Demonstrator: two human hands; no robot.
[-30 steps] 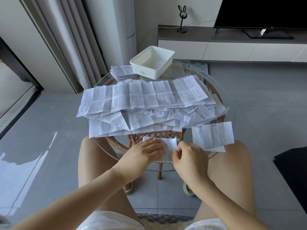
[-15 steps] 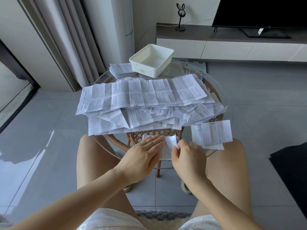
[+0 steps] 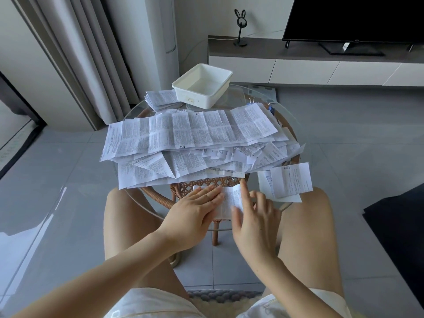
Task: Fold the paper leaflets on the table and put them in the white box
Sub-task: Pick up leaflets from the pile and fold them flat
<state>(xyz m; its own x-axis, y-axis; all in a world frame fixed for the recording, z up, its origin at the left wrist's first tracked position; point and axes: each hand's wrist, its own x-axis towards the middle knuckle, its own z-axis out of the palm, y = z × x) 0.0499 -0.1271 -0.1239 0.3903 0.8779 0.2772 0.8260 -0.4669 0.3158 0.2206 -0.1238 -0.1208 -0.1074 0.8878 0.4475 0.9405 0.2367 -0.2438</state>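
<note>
A small folded leaflet (image 3: pixel 229 201) lies at the near edge of the round glass table (image 3: pixel 296 125). My left hand (image 3: pixel 195 212) lies flat on its left part, fingers straight. My right hand (image 3: pixel 254 216) is beside it on the right, index finger stretched out along the leaflet's right edge, thumb touching the paper. A big heap of unfolded printed leaflets (image 3: pixel 190 143) covers the table's middle. The white box (image 3: pixel 203 86) stands at the far side and looks empty.
A small stack of leaflets (image 3: pixel 159 99) lies left of the box. Two more sheets (image 3: pixel 286 183) hang over the table's right near edge. Binder clips (image 3: pixel 270 109) sit at the far right. My knees flank the rattan table base.
My right hand has uncurled; its index finger now points forward along the leaflet's right edge. The left hand has stayed flat on the paper. The camera has moved in closer.
</note>
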